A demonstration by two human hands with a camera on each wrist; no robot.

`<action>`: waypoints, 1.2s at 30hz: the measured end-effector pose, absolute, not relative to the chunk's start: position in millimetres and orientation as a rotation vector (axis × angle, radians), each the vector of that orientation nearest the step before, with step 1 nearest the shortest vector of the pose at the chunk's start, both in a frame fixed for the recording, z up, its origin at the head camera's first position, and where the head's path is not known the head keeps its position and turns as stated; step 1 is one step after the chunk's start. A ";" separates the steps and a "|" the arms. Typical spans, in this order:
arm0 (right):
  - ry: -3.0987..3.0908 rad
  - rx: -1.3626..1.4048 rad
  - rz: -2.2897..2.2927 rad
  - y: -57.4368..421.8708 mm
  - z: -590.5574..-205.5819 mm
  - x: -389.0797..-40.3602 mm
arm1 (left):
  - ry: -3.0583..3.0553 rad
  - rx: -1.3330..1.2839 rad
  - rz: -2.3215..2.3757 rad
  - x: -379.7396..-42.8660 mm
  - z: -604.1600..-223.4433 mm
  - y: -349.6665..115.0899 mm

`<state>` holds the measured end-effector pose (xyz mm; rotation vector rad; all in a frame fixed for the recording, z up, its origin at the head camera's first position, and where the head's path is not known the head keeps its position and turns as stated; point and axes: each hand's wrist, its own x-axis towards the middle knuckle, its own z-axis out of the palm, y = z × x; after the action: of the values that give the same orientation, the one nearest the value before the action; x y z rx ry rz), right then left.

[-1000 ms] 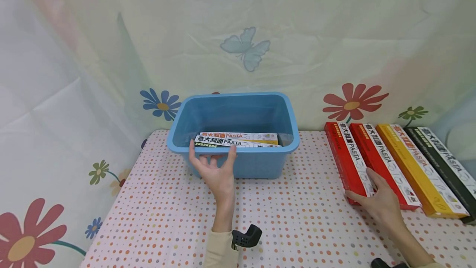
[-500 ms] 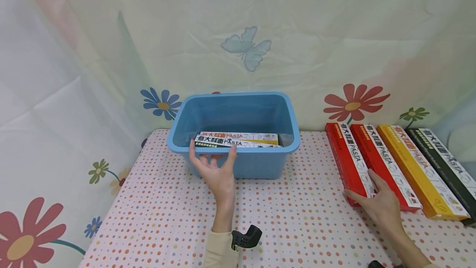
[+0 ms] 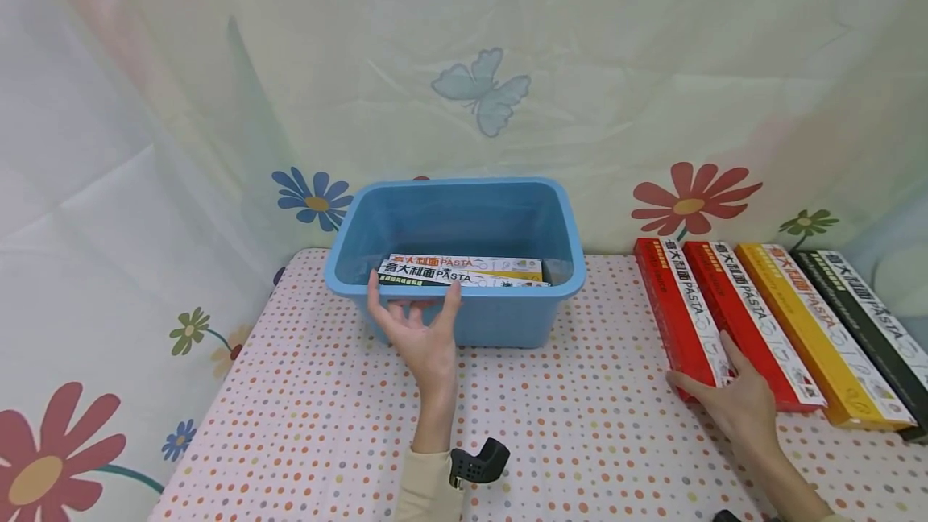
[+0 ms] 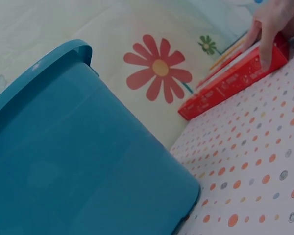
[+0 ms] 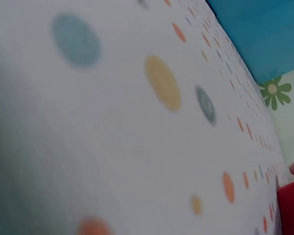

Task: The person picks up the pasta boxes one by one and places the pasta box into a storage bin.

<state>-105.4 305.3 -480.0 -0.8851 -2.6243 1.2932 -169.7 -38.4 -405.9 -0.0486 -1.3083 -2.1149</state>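
My left hand (image 3: 419,341) holds the front rim of a blue plastic bin (image 3: 464,321), the thumb and one finger reaching up over the edge. Inside the bin lie a yellow pasta box (image 3: 507,265) and a black pasta box (image 3: 464,276), their lower parts hidden by the front wall. On the right, my right hand (image 3: 741,403) grips the near end of the leftmost red pasta box (image 3: 674,321), thumb on its left side and fingers on its right. In the left wrist view this red box (image 4: 230,88) lies on the table under the hand.
Right of the gripped box lie a second red pasta box (image 3: 754,321), a yellow pasta box (image 3: 819,337) and a black pasta box (image 3: 870,337), side by side. A dotted cloth (image 3: 580,425) covers the table, and a flowered curtain (image 3: 616,103) hangs behind it.
My right hand has shifted very slightly left at the red pasta box's near end. The left hand and the bin stay as they were.
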 end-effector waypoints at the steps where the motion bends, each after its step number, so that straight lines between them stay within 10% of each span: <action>1: -2.598 -0.904 1.312 304.5 -480.6 -105.6 | -1.306 -0.048 -2.118 -169.8 -406.0 -38.5; 15: -2.369 -0.995 1.398 291.3 -464.2 -90.4 | -1.305 -0.052 -2.128 -169.1 -406.1 -37.4; 36: -2.461 0.164 1.100 283.1 -349.0 -114.9 | -1.306 -0.048 -2.101 -171.7 -406.0 -38.5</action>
<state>-114.9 283.1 -349.0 0.1638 -2.4609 1.0995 -171.7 -38.5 -406.0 -0.0482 -1.3061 -2.1010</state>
